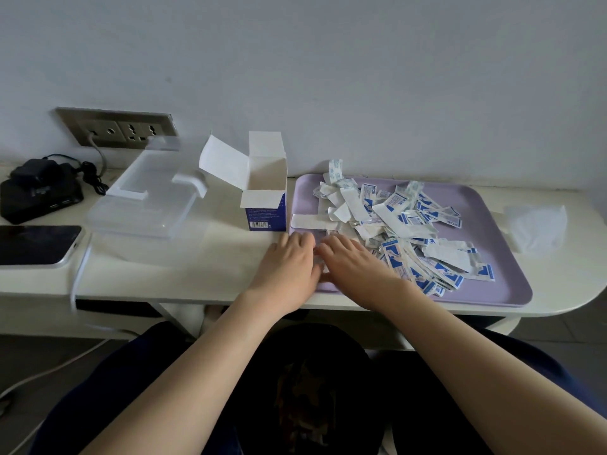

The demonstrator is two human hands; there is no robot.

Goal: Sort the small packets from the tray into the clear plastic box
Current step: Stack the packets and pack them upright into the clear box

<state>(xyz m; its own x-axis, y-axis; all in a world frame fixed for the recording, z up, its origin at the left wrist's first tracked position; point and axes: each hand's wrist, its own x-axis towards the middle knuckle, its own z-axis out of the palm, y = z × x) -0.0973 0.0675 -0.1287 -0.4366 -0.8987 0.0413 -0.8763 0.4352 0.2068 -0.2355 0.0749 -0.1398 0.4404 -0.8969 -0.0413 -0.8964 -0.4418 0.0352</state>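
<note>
Left hand and right hand flat on tray edge, grips slack, fingertips blurred, packets beside

Looks like a lived-in room, a home or lodging rather than a lab or workshop. Told by a cream tabletop with a rounded end, pushed against a plain pale wall with a brushed-metal socket panel set low in it. Told also by personal clutter at the left: a phone lying flat, a black box with ports, a black adapter and a coiled cord.
</note>
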